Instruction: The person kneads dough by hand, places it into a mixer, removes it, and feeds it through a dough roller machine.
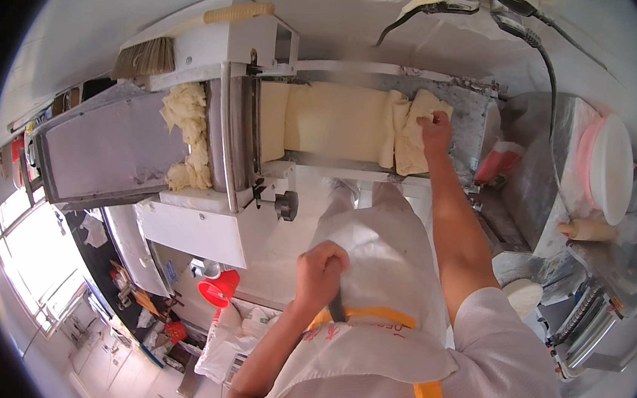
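Observation:
A long pale dough sheet lies on the bed of a dough-rolling machine in front of me. Its right end is gathered into folds. My right hand, arm stretched forward, is closed with its fingers on the edge of these folds. Close to my waist my left hand makes a fist. A dark, narrow strip shows below it, like a handle or blade; its kind cannot be made out. Rough dough lumps sit against the roller on the machine's left side.
A grey feed tray extends left, with a wooden-handled brush behind it. A black knob juts from the machine's front. Power cables hang at the right, near a white round lid and a rolling pin. A red scoop is lower left.

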Demonstrator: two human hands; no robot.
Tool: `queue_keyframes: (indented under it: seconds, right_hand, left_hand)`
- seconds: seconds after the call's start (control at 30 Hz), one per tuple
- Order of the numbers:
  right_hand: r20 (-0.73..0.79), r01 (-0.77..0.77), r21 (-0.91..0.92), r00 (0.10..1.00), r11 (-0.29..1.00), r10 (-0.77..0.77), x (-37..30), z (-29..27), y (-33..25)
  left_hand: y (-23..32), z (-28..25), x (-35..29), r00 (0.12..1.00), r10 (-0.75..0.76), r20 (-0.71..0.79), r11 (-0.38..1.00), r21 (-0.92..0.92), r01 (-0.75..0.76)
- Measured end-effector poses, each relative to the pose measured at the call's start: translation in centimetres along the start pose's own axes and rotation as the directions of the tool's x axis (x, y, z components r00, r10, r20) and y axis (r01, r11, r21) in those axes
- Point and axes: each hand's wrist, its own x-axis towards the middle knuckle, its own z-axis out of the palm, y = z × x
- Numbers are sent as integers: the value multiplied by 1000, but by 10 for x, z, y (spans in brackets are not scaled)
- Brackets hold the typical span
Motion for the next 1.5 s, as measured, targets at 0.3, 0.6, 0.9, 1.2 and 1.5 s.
queue_keyframes:
  seconds: [0.3, 0.6, 0.9, 1.2, 1.5]
  right_hand:
    - [575, -587, 504, 776, 634, 261, -40, -172, -81]
    - [123, -113, -645, 961, 756, 249, 57, -130, 75]
    - [297, 117, -440, 955, 890, 21, 74, -116, 82]
    - [288, 143, -471, 958, 870, -2, 59, -124, 47]
    - [733, -581, 456, 675, 674, 87, 53, -182, -14]
  left_hand:
    - [-60, 35, 24, 983, -133, 124, 985, -90, 144]
    - [-129, 80, 74, 985, -172, 24, 978, -115, 174]
    - [-143, 78, 197, 670, -97, -736, 995, -91, 45]
    - [-160, 55, 252, 505, -312, -805, 945, -318, 77]
    - [-183, 24, 277, 240, -336, -911, 942, -320, 105]
